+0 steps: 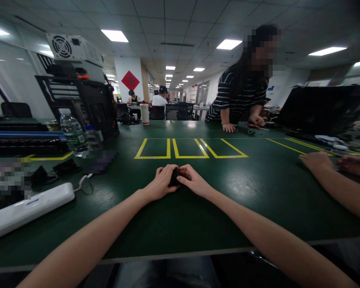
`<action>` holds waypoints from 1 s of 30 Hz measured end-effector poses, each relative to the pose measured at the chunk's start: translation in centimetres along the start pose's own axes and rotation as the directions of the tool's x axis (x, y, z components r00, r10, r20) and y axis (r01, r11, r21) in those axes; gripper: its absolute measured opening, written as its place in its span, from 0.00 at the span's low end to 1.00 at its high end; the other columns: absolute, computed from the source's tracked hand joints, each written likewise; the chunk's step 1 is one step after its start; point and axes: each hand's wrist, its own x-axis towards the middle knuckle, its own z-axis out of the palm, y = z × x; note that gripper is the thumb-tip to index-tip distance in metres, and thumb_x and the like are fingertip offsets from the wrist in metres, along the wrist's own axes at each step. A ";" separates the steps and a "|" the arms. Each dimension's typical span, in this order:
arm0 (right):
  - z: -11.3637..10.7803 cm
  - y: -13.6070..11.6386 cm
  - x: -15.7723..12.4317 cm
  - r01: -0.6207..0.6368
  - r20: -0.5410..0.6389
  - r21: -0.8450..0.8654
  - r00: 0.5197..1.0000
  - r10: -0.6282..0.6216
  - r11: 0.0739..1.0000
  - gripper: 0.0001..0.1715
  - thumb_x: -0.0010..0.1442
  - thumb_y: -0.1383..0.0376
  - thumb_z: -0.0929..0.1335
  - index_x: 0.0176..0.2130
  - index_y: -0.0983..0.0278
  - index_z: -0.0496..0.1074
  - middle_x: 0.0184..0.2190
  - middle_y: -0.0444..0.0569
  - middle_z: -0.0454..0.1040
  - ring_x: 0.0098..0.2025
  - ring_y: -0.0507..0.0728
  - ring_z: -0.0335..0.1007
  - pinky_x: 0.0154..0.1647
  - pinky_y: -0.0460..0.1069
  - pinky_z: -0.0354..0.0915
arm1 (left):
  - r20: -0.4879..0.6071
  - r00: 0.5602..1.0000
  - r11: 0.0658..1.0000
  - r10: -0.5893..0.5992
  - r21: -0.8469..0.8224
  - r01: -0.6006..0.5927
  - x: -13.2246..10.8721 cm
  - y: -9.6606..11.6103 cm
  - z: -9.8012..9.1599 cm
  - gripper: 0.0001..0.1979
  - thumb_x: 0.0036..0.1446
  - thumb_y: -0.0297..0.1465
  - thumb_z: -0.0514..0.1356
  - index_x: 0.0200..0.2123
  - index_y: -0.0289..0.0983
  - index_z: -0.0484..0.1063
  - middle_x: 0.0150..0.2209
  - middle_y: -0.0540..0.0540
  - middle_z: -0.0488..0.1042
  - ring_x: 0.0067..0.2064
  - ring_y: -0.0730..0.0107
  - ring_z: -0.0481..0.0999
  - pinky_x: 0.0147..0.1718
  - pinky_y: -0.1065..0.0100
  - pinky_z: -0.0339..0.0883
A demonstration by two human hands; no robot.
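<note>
Both my hands meet over the green table (132, 232), a little short of the yellow tape outlines. Between them is a small black object (174, 178), mostly covered by fingers, so its kind does not show. My left hand (162, 182) is wrapped around its left side and top, fingers closed on it. From the right, my right hand (195, 182) has thumb and fingers closed against the same object. Whether the object rests on the tabletop I cannot tell.
At left are a white power strip (36, 208), a clear water bottle (72, 134) and an open black computer case (87, 104). Yellow tape (190, 157) marks the table. Another person's hand (316, 162) is at right; a striped-shirted person (238, 90) leans on the far edge.
</note>
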 end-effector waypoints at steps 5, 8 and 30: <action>-0.3 -0.4 -0.4 0.033 0.053 -0.017 0.998 -0.032 0.999 0.14 0.51 0.64 0.64 0.40 0.62 0.60 0.40 0.46 0.64 0.46 0.54 0.61 0.50 0.55 0.57 | 0.013 1.000 1.000 0.004 -0.009 -0.004 -0.1 -0.1 -0.1 0.26 0.48 0.31 0.56 0.49 0.40 0.49 0.46 0.44 0.59 0.48 0.62 0.60 0.50 0.56 0.48; -0.3 -0.6 -0.5 0.058 0.060 -0.015 0.997 -0.057 0.998 0.16 0.50 0.64 0.65 0.41 0.61 0.59 0.40 0.45 0.64 0.46 0.54 0.61 0.49 0.54 0.57 | -0.004 1.000 1.000 0.008 -0.004 -0.008 0.0 -0.3 0.2 0.26 0.47 0.31 0.56 0.49 0.40 0.49 0.46 0.45 0.59 0.48 0.63 0.61 0.50 0.56 0.48; -0.2 -0.1 -0.2 0.021 0.021 0.006 1.000 -0.021 1.000 0.14 0.53 0.59 0.62 0.40 0.60 0.58 0.37 0.45 0.64 0.42 0.54 0.63 0.44 0.54 0.61 | 0.004 1.000 1.000 -0.002 -0.004 0.002 0.2 -0.2 0.1 0.26 0.48 0.32 0.56 0.50 0.39 0.48 0.46 0.45 0.59 0.48 0.63 0.61 0.50 0.57 0.48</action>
